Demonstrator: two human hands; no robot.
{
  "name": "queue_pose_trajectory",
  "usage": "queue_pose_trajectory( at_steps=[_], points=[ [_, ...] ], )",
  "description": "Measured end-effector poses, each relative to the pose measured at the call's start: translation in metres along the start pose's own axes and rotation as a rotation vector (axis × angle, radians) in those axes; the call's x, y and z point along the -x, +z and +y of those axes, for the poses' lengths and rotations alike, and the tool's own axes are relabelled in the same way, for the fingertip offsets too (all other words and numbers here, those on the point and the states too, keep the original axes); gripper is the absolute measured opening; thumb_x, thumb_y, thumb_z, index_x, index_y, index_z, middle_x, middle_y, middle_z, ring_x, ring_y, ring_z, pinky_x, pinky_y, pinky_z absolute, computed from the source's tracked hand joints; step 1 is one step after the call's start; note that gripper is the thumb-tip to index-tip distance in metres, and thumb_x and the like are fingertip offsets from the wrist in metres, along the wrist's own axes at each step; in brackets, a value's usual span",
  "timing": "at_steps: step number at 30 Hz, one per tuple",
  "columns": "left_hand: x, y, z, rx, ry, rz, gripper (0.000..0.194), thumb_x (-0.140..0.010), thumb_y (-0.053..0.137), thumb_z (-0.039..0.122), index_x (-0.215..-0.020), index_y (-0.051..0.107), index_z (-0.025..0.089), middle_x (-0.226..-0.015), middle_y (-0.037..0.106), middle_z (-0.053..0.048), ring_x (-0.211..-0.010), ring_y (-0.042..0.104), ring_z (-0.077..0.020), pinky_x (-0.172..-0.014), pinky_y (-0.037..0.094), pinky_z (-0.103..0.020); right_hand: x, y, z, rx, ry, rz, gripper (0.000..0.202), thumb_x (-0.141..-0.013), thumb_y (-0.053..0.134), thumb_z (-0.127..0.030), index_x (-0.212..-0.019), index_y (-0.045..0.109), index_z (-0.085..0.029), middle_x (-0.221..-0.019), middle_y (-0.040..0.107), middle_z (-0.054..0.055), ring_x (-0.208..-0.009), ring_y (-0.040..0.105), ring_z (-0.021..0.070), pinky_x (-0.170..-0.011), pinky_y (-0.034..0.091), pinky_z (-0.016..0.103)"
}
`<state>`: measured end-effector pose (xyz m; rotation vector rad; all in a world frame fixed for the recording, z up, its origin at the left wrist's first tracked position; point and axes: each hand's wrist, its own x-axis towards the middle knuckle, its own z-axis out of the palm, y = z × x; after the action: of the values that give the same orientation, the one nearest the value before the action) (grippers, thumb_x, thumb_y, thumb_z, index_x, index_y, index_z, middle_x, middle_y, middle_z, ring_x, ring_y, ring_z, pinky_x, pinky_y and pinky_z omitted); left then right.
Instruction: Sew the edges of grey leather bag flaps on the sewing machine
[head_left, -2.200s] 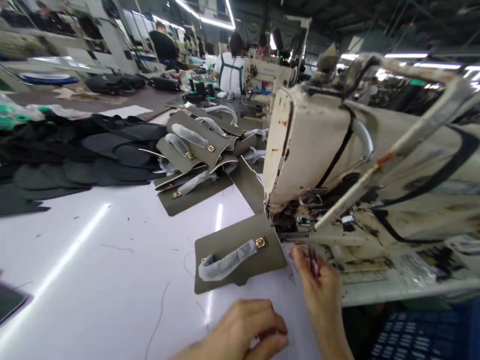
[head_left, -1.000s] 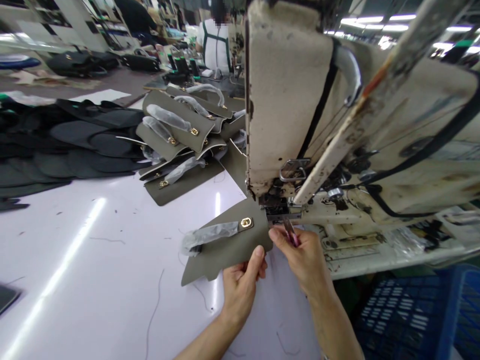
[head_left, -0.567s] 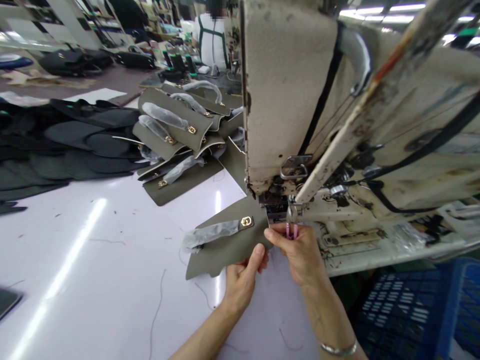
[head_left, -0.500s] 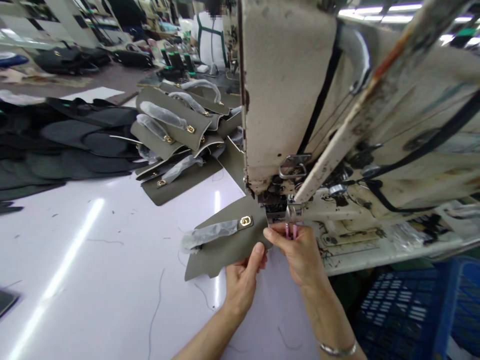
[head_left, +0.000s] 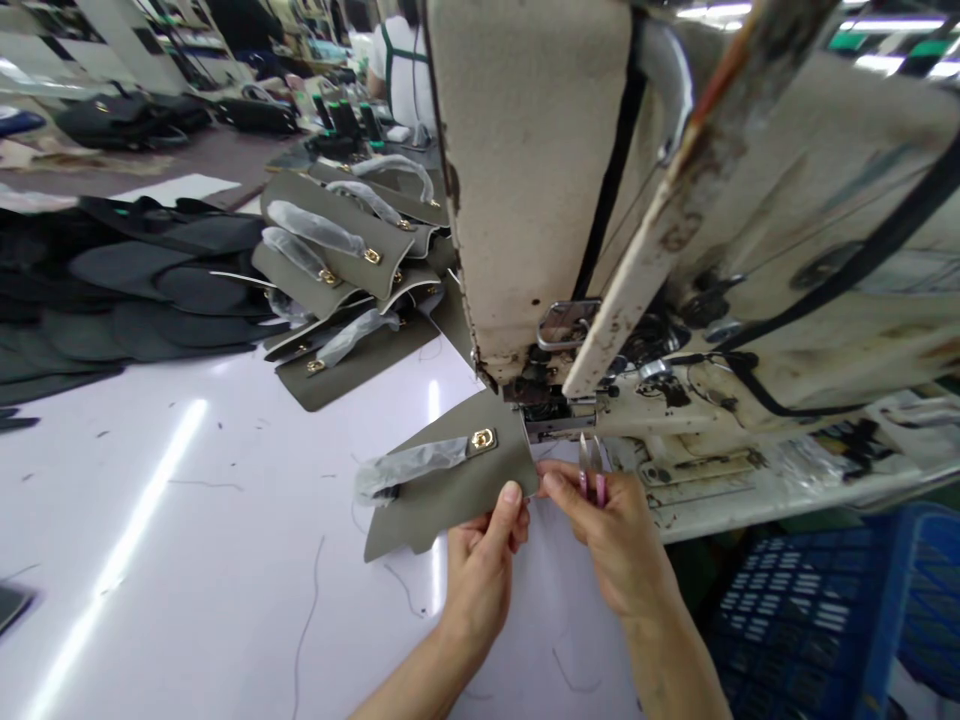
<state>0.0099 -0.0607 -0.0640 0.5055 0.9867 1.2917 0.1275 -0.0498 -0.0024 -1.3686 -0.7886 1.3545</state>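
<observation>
Lower centre: left hand (head_left: 480,570) pinching olive panel (head_left: 450,485) by near edge. Right hand (head_left: 607,520) gripping pink-handled snips (head_left: 592,475) beside panel's right edge. Sewing machine (head_left: 540,200) (rust-streaked) blocking upper right; handled panels (head_left: 352,270) piling up upper left-centre.

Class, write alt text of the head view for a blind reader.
The left hand grips an olive panel with a wrapped handle; the right hand, at its edge, holds pink-handled scissors. A sewing machine stands beside them, similar panels piled beyond.
</observation>
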Motion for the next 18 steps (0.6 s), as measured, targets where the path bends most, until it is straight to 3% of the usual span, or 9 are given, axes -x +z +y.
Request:
queue_pose_trajectory(
  at_steps=[2, 5, 10, 15, 18],
  points=[
    [0.001, 0.0, 0.0, 0.014, -0.019, 0.01, 0.038, -0.085, 0.073, 0.038, -0.06, 0.058, 0.015, -0.059, 0.048, 0.001, -0.06, 0.039, -0.0096, -0.058, 0.034, -0.023, 0.002, -0.002, 0.003, -0.01, 0.013, -0.037, 0.029, -0.073, 0.081, -0.034, -0.096, 0.081, -0.015, -0.063, 0.06, -0.001, -0.054, 0.04, 0.0078, -0.059, 0.042, 0.024],
    [0.0, -0.002, 0.0, 0.015, -0.032, 0.018, 0.038, -0.084, 0.075, 0.039, -0.059, 0.058, 0.015, -0.058, 0.046, 0.002, -0.059, 0.039, -0.0098, -0.058, 0.034, -0.024, 0.004, -0.006, 0.009, 0.037, 0.011, -0.04, 0.039, -0.068, 0.084, -0.028, -0.106, 0.079, -0.018, -0.069, 0.065, 0.0, -0.057, 0.043, 0.0088, -0.06, 0.043, 0.024],
    [0.001, -0.003, -0.001, -0.05, -0.011, 0.023, 0.044, -0.083, 0.073, 0.044, -0.055, 0.055, 0.015, -0.056, 0.044, 0.002, -0.058, 0.037, -0.0105, -0.057, 0.034, -0.025, 0.005, -0.005, 0.012, 0.141, -0.003, 0.003, 0.04, -0.069, 0.084, -0.029, -0.107, 0.079, -0.018, -0.073, 0.068, -0.001, -0.051, 0.031, 0.0053, -0.051, 0.033, 0.021],
    [-0.001, -0.002, -0.006, -0.117, -0.011, 0.03, 0.043, -0.085, 0.071, 0.047, -0.059, 0.059, 0.014, -0.06, 0.048, 0.0, -0.061, 0.04, -0.0102, -0.059, 0.036, -0.024, 0.003, 0.009, 0.01, 0.313, -0.132, 0.06, 0.026, -0.082, 0.072, -0.038, -0.093, 0.08, -0.016, -0.071, 0.068, 0.001, -0.057, 0.05, 0.0109, -0.057, 0.041, 0.023],
    [0.001, -0.002, 0.0, -0.22, -0.038, -0.007, 0.048, -0.087, 0.066, 0.051, -0.059, 0.058, 0.014, -0.058, 0.05, 0.0, -0.058, 0.043, -0.0101, -0.057, 0.036, -0.024, 0.004, 0.016, 0.013, 0.427, -0.216, 0.122, 0.032, -0.088, 0.064, -0.042, -0.074, 0.075, -0.015, -0.06, 0.063, 0.0, -0.056, 0.054, 0.0123, -0.056, 0.042, 0.022]
  ],
)
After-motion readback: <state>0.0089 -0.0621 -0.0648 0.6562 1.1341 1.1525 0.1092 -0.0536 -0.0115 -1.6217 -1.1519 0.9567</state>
